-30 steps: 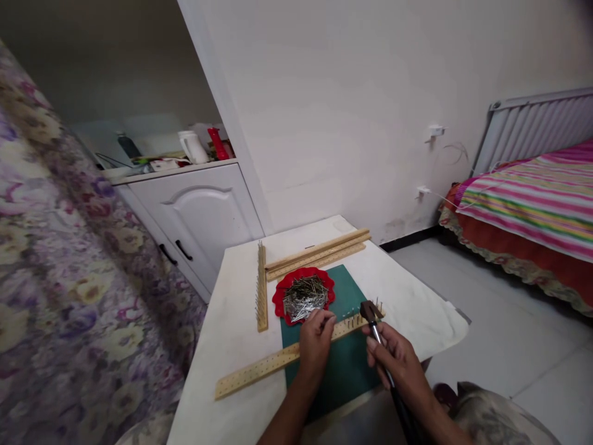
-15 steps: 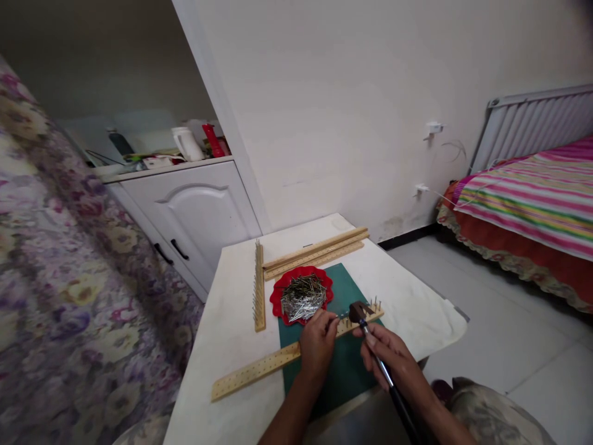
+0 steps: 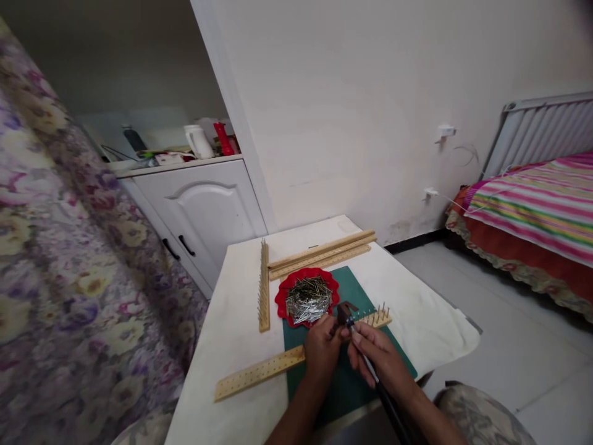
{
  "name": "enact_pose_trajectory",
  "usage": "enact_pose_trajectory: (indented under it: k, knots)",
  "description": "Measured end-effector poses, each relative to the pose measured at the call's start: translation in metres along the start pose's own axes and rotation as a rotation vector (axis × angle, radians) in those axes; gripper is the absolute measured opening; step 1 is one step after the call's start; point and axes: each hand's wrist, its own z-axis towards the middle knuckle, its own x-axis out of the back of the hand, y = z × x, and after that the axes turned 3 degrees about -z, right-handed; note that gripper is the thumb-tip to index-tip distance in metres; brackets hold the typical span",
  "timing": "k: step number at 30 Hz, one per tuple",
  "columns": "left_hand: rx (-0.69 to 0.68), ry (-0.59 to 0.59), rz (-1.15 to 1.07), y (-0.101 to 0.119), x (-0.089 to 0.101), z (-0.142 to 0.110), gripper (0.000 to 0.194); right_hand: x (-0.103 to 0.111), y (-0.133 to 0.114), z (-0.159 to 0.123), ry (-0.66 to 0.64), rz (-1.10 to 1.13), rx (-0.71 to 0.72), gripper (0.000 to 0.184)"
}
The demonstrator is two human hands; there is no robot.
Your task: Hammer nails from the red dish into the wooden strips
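Note:
My right hand (image 3: 377,355) is wrapped round the handle of a claw hammer (image 3: 345,314). The hammer head is right at the fingertips of my left hand (image 3: 320,349), which are pinched together over a wooden strip with rows of holes (image 3: 262,372). A nail seems to be in that pinch, mostly hidden by fingers and hammer head. Several nails (image 3: 382,315) stand upright in the strip's right end. Under the strip lies a green mat (image 3: 343,389). Just beyond my left hand sits a red scalloped dish (image 3: 280,303) heaped with loose nails (image 3: 309,300).
On the white-covered table (image 3: 222,327), a strip full of nails (image 3: 264,296) lies at the left and more wooden strips (image 3: 322,254) lie at the back. A floral curtain (image 3: 92,259) and white cabinet (image 3: 208,216) are left; a bed (image 3: 532,204) is at the right.
My right hand has brought the hammer head leftward, up against my left fingertips. My left hand keeps its pinch at the strip. The whole view has shifted slightly.

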Motion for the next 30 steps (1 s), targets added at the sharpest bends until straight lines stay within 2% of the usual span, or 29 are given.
enact_pose_trajectory:
  k: [11, 22, 30]
  knots:
    - [0.029, 0.026, 0.025, -0.003, -0.003, 0.000, 0.013, -0.001, 0.002, -0.001, -0.027, 0.017, 0.001, 0.022]
    - [0.017, 0.039, 0.031, -0.004, -0.003, -0.002, 0.014, -0.002, 0.004, -0.002, -0.036, 0.040, 0.006, 0.026]
    - [-0.058, 0.040, -0.084, -0.001, 0.009, -0.014, 0.014, 0.017, -0.007, -0.015, 0.076, 0.072, 0.044, 0.026]
